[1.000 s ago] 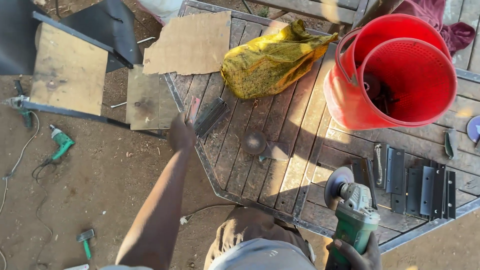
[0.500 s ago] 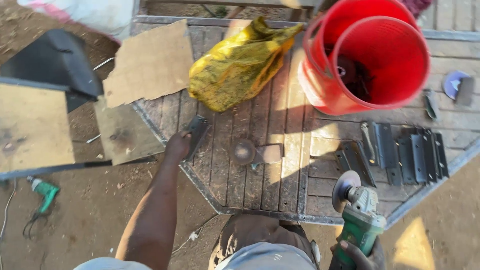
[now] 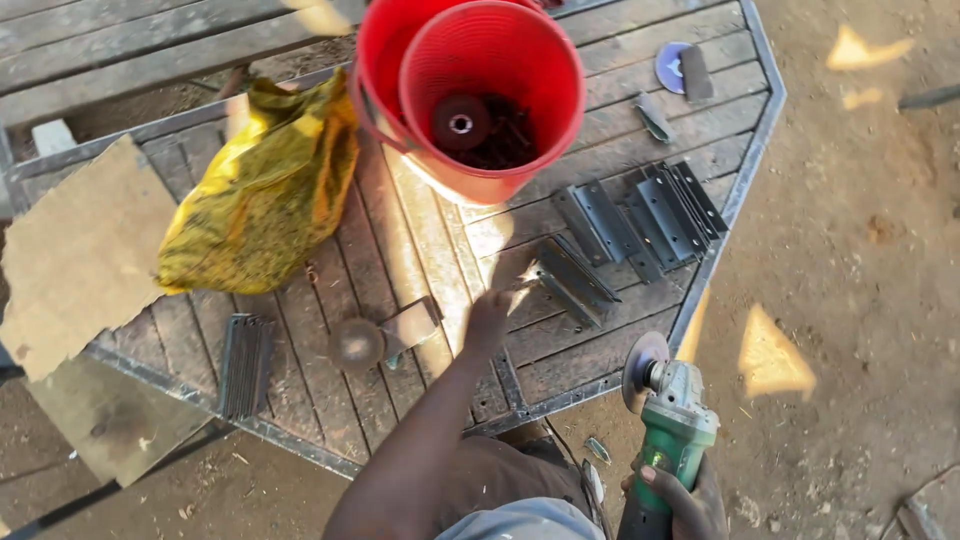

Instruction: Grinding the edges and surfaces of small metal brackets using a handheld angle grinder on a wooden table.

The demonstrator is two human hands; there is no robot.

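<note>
Our right hand (image 3: 672,500) is wrapped around the green body of an angle grinder (image 3: 668,420), held low off the near edge of the desk (image 3: 640,50) with its disc up and touching nothing. Our left hand (image 3: 490,318) is stretched out over the wooden slats, fingers loose and closed on nothing, with its fingertips just beside the nearest metal bracket (image 3: 572,282); it is a little blurred, so we cannot tell whether it already touches the metal.

Judging by how things lie, the work looks to be at an early or in-between point. No bracket is under the disc, and none is in either hand. The one near our left hand lies apart from the rest, while a row of similar brackets (image 3: 650,212) sits packed edge to edge further right, near the steel rim of the desk. We cannot tell from here which of them have been ground and which have not.

A stack of flat metal strips (image 3: 244,362) rests at the left edge, and a small round piece with a plate (image 3: 378,338) lies between it and our arm. The red bucket (image 3: 470,95) holds dark odds and ends, and the yellow bag (image 3: 262,190) slumps beside it.
</note>
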